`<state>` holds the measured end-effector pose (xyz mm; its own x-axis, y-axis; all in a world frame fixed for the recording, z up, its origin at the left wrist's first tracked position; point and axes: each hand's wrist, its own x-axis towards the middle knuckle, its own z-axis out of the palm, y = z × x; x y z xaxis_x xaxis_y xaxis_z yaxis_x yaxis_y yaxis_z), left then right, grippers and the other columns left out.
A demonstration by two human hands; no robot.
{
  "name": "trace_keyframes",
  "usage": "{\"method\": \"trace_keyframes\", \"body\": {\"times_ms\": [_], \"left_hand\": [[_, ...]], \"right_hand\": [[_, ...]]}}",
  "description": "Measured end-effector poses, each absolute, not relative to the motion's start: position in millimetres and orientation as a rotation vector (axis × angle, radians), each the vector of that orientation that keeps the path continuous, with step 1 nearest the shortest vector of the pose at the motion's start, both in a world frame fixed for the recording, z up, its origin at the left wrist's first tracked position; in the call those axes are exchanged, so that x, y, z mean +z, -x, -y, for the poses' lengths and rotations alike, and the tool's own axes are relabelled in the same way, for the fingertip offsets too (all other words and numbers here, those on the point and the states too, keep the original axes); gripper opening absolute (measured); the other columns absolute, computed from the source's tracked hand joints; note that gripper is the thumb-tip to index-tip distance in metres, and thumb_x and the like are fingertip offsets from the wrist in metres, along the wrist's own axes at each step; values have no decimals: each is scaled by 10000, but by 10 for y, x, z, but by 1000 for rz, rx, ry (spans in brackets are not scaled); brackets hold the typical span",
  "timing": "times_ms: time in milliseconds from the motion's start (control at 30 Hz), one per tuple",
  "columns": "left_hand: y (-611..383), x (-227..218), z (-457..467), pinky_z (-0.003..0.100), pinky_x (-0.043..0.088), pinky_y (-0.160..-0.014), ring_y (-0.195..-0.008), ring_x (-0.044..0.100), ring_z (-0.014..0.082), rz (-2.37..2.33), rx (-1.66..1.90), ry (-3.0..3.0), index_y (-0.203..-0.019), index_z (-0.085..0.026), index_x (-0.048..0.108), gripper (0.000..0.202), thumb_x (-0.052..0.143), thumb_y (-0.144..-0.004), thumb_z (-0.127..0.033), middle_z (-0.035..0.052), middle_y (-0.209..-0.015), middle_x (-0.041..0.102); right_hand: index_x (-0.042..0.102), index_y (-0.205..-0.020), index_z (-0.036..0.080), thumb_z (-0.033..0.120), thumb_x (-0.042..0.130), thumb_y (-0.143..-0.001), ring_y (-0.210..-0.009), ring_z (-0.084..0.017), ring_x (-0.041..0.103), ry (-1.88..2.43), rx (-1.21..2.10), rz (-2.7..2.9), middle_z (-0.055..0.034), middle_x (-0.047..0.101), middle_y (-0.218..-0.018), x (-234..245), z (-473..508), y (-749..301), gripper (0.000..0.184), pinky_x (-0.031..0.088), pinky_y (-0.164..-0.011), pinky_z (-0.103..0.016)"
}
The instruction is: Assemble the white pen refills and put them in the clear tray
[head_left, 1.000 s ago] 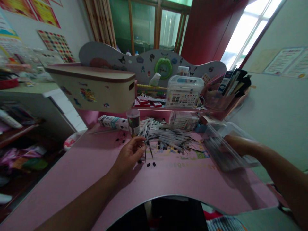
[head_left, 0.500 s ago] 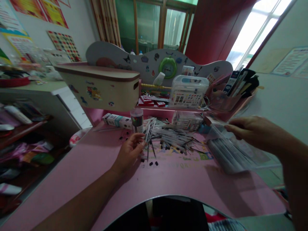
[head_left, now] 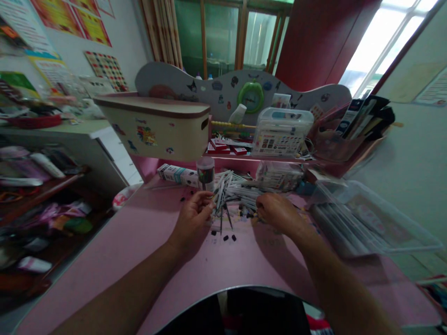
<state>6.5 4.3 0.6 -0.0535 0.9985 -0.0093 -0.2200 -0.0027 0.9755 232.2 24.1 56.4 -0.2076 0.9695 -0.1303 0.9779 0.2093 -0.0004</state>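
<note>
My left hand (head_left: 193, 218) is closed round a small bundle of white pens (head_left: 222, 195), held upright above the pink desk (head_left: 146, 242). My right hand (head_left: 277, 213) rests palm down on the pile of loose white pens (head_left: 244, 191) in the middle of the desk; its fingers are curled over the pens and I cannot see whether they grip one. Small black pen caps (head_left: 228, 237) lie scattered just in front of my left hand.
A clear plastic box (head_left: 366, 218) with pens in it sits at the right. A small round tub (head_left: 205, 173) and a long carton (head_left: 178, 174) stand behind the pile. A raised shelf holds a cream box (head_left: 157, 125), a clear case (head_left: 282, 132) and a green clock (head_left: 251, 97).
My right hand has left the clear plastic box at the right and swung left onto the pile of pens. My left hand keeps hold of its bundle.
</note>
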Motion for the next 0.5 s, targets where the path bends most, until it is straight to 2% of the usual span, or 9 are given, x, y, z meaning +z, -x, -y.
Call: {"method": "trace_keyframes", "body": {"times_ms": [133,267,400,500], "left_hand": [[-68,2,-21,182,427,-553,-651,490,86,-1093,1324,-1011,-1060,-240,651,291,739,-784,-265,-19,-877,570],[-61,-14,-12,192,460,-546,-643,496,94,-1080,1298,-1055,-1074,-230,649,312,747,-781,-277,-15,-878,560],[-60,6,6,176,453,-526,-652,505,94,-1057,1280,-1054,-1072,-228,651,315,754,-778,-274,-10,-891,565],[-63,39,30,169,440,-504,-641,517,89,-1042,1251,-1028,-1071,-232,657,345,780,-752,-277,-12,-894,571]], "right_hand": [[758,-987,125,160,516,-919,-920,-300,722,-1959,-61,-2295,-174,754,-1010,311,-277,-2381,254,472,-696,-308],[749,-1000,121,231,581,-916,-917,-308,718,-1967,-62,-2268,-180,753,-1016,205,-271,-2426,218,483,-708,-319],[742,-914,124,211,575,-897,-823,-262,690,-2024,-106,-2316,-171,740,-932,209,-270,-2475,189,438,-668,-306],[716,-860,142,185,565,-864,-790,-210,634,-2031,-184,-2554,-115,705,-896,219,-276,-2480,156,396,-668,-284]]}}
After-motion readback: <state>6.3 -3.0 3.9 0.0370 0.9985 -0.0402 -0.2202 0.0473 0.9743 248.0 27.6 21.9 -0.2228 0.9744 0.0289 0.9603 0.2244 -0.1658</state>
